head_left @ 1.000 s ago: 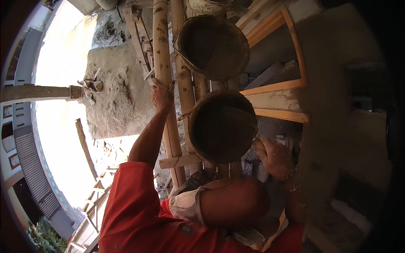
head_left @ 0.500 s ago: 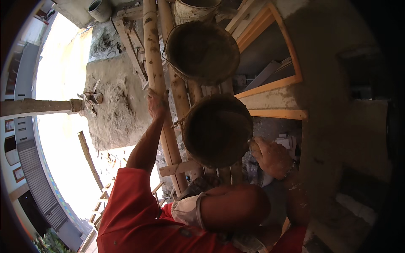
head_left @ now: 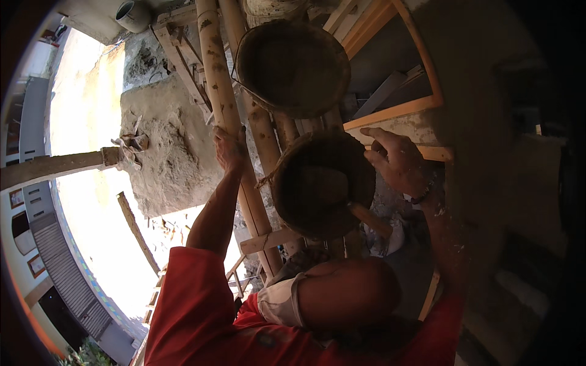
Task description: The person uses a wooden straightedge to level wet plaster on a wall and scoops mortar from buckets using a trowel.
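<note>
My left hand [head_left: 231, 149] is closed around a long bamboo pole [head_left: 213, 67] left of two dark, mortar-caked buckets. In the nearer bucket [head_left: 293, 207] a tool with a flat, trowel-like blade [head_left: 322, 183] rests, its wooden handle [head_left: 372, 221] sticking out over the lower-right rim. My right hand [head_left: 397, 158] hovers beside that bucket's upper-right rim, above the handle, fingers curved but apart and nothing held. The farther bucket [head_left: 293, 67] sits higher in view; its contents are too dark to make out.
More bamboo poles and timber crosspieces [head_left: 268, 240] lie under the buckets, by my bent knee. Orange wooden frames [head_left: 432, 79] and a dark wall [head_left: 513, 195] stand at right. A concrete beam [head_left: 55, 168], rough concrete slab [head_left: 165, 152] and small grey bucket [head_left: 134, 18] are at left.
My right hand has let go of the wooden handle and moved up. The tool now rests in the nearer bucket. My left hand still grips the pole; the whole view has shifted somewhat.
</note>
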A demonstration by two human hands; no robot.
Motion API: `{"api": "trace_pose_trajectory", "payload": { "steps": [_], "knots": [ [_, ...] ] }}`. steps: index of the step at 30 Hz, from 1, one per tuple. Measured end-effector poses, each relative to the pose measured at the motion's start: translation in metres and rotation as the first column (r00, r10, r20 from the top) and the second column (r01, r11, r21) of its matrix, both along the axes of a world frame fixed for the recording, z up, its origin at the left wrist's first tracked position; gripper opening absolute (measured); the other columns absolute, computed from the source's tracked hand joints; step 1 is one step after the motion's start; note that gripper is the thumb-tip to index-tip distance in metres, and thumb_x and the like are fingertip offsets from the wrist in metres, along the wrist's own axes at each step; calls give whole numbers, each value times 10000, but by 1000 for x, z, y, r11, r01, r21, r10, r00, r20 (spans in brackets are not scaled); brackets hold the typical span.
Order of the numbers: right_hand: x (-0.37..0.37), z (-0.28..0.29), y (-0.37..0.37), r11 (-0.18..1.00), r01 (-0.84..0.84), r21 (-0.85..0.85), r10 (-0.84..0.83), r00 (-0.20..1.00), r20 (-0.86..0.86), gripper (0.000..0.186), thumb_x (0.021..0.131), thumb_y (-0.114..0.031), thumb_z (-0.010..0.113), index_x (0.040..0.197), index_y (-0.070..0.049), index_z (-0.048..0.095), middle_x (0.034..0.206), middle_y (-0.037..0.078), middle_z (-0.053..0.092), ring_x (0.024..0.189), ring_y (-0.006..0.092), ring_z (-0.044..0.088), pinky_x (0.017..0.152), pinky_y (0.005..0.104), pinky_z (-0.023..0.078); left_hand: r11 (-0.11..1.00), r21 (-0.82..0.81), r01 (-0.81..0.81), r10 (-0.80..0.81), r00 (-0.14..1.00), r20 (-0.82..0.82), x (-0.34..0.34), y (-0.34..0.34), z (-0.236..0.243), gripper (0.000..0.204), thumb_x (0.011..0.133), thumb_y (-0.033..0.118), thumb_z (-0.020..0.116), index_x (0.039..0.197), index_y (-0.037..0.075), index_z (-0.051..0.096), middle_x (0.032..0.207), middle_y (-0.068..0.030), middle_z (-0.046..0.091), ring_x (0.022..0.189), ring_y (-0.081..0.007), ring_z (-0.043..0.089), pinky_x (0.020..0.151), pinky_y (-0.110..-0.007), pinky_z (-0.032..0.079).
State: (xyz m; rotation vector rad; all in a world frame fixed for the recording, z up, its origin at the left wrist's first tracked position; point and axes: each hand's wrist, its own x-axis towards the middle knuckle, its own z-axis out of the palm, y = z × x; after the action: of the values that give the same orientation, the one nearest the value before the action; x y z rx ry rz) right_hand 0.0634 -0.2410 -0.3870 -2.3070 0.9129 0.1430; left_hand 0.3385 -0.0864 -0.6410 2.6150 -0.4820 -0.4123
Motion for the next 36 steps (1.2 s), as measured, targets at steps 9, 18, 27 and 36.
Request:
{"api": "trace_pose_trajectory", "payload": {
  "steps": [9, 18, 27, 36],
  "knots": [
    [95, -32, -124, 785, 442, 434, -582, 767, 271, 452, 855, -183, 594, 1246, 23, 495, 870, 97, 629, 635, 164, 633, 515, 290, 544, 999, -35, 16, -14, 999, 38, 2, -2, 6, 769, 840, 400, 642, 1352, -58, 296, 1166, -273, 515, 1030, -400, 562, 863, -457, 472],
    [249, -99, -257, 700, 426, 573, -669, 672, 318, 633, 829, -282, 679, 1334, -17, 403, 1244, 160, 505, 966, 285, 610, 720, 361, 590, 1000, 26, 10, -11, 999, 38, 3, -9, 9, 779, 842, 375, 644, 1363, -68, 271, 1108, -270, 528, 1005, -410, 560, 841, -456, 476],
    [305, -138, -278, 481, 351, 804, -779, 591, 208, 589, 895, -257, 563, 1397, -90, 304, 1422, 135, 329, 1200, 353, 461, 764, 458, 600, 1000, 8, -14, 13, 999, 37, 4, -11, 12, 795, 832, 383, 651, 1364, -64, 265, 1093, -277, 523, 996, -422, 554, 842, -479, 467],
    [307, -132, -269, 619, 560, 551, -758, 609, 233, 537, 837, -282, 576, 1302, -107, 373, 1332, 142, 414, 1179, 359, 478, 825, 481, 554, 1000, -6, 2, -2, 999, 37, 9, -6, 5, 785, 839, 403, 632, 1360, -59, 269, 1128, -284, 524, 996, -428, 565, 833, -486, 473]
  ]
}}
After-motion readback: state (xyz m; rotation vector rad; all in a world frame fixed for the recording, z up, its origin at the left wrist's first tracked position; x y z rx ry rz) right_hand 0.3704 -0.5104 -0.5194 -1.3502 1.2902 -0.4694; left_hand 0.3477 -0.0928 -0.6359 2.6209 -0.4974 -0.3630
